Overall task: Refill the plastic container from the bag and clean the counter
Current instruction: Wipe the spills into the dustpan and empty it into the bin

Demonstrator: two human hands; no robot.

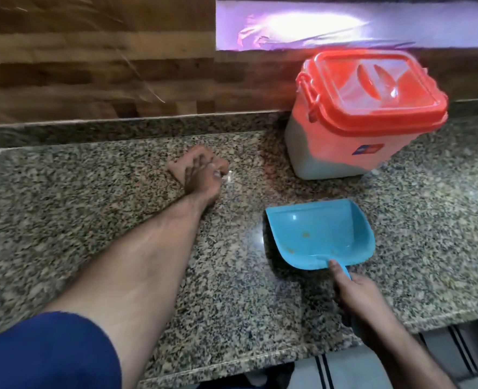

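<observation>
A plastic container (pixel 353 141) with a closed orange-red lid (pixel 372 88) stands at the back right of the granite counter (pixel 63 220). My right hand (pixel 355 296) grips the handle of a blue dustpan (pixel 319 237), which rests on the counter with its mouth facing away from me. My left hand (pixel 201 169) lies stretched out on the counter to the left of the container, fingers curled and blurred, with a few pale specks beside it. Whether it holds anything is unclear. No bag is in view.
A wooden backsplash (pixel 91 66) runs behind the counter, with a bright window strip (pixel 344 23) above the container. The counter's front edge runs along the bottom right, with striped cloth (pixel 344 369) below it.
</observation>
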